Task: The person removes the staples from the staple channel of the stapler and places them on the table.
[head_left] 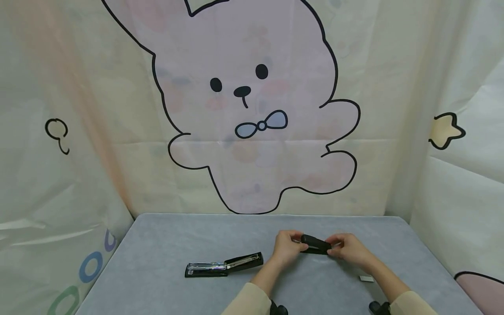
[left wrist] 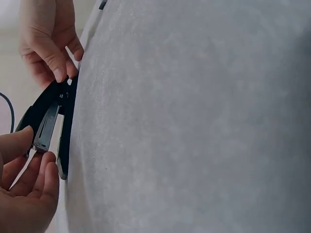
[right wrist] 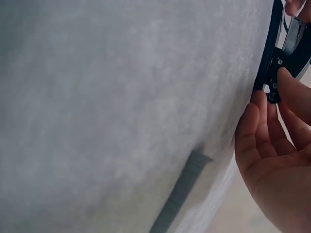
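A black stapler [head_left: 316, 243] is held between both hands near the far side of the table, its top arm raised from its base. My left hand [head_left: 285, 248] pinches the stapler's front end, thumb on the top arm and fingertips under the metal magazine [left wrist: 47, 127], as the left wrist view shows. At the hinge end, my right hand [head_left: 348, 249] grips the stapler between thumb and fingers. The base slants away from the magazine close to the cloth. A second black stapler [head_left: 206, 269] lies unfolded to the left, its silver magazine facing up.
A small grey strip [head_left: 366, 278], finely ridged like a row of staples, lies beside the right forearm. Light grey cloth covers the table [head_left: 157, 236]. A printed curtain [head_left: 370, 175] hangs behind the table and at both sides.
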Demonstrator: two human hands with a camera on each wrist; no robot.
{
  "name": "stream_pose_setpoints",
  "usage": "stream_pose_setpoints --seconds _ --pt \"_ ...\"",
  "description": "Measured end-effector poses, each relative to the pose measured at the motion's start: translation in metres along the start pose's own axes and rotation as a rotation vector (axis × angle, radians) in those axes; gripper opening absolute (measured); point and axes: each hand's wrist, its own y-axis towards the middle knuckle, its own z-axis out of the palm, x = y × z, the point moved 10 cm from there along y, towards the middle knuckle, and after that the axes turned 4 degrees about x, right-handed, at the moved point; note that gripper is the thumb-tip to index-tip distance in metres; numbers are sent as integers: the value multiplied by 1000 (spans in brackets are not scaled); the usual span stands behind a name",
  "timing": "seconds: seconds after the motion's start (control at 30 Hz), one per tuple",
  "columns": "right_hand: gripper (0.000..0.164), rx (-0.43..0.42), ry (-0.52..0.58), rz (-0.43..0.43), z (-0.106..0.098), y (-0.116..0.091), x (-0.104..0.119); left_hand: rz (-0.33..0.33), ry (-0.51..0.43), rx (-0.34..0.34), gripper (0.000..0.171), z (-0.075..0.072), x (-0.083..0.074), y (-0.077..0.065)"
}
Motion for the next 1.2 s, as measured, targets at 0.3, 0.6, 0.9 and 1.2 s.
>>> stream_pose_setpoints --seconds 0.3,0.6,0.9,1.2 --pt "31 35 -38 -81 2 -8 8 8 23 5 26 0 -2 -7" --pt "32 79 -25 -109 4 -23 17 7 -21 33 27 -2 -14 -20" --pt "32 112 -17 -130 9 -39 29 30 -13 88 29 -6 -22 -33" --pt "31 165 -37 -194 16 -59 38 52 -2 168 30 -5 -33 -57"
